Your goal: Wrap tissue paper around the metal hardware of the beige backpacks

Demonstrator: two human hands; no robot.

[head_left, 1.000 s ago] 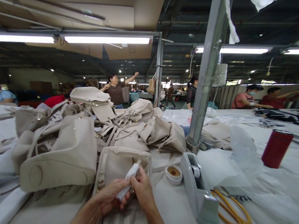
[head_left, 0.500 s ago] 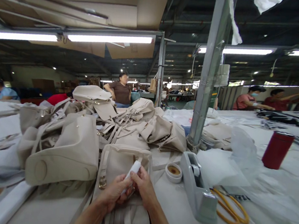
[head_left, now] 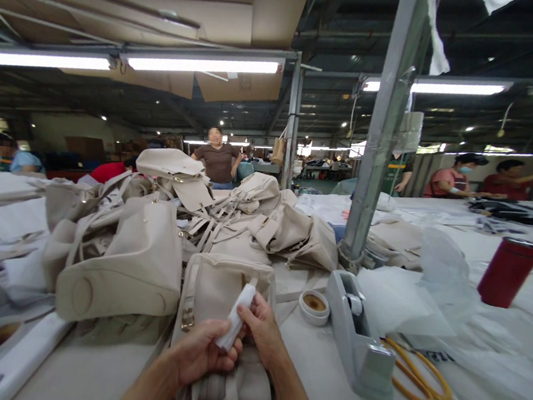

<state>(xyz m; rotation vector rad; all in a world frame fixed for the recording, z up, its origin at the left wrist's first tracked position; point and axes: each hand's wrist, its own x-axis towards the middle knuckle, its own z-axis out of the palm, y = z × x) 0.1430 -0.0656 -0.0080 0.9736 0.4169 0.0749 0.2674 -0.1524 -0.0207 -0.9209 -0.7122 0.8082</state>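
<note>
A slim white roll [head_left: 239,312], which looks like paper or thin foam wrapped around something, is tilted up between both hands. My left hand [head_left: 204,350] is closed around its lower end. Higher up, my right hand [head_left: 262,331] pinches its side with thumb and fingers. Beneath them lies a beige bag [head_left: 210,290] with a buckled strap on its left; its straps trail toward me. I cannot make out what, if anything, is inside the white wrap.
Beige bags [head_left: 128,268] are heaped to the left and behind. On the right are a round tin [head_left: 315,305], a grey tape dispenser [head_left: 360,345], yellow-handled scissors [head_left: 419,378], clear plastic [head_left: 446,265] and a red tumbler [head_left: 508,272]. A metal post [head_left: 382,136] rises behind. Co-workers are farther off.
The view has turned slightly left, so things sit farther right. My left hand has turned and now shows more of the white roll's lower end. Both hands still hold it.
</note>
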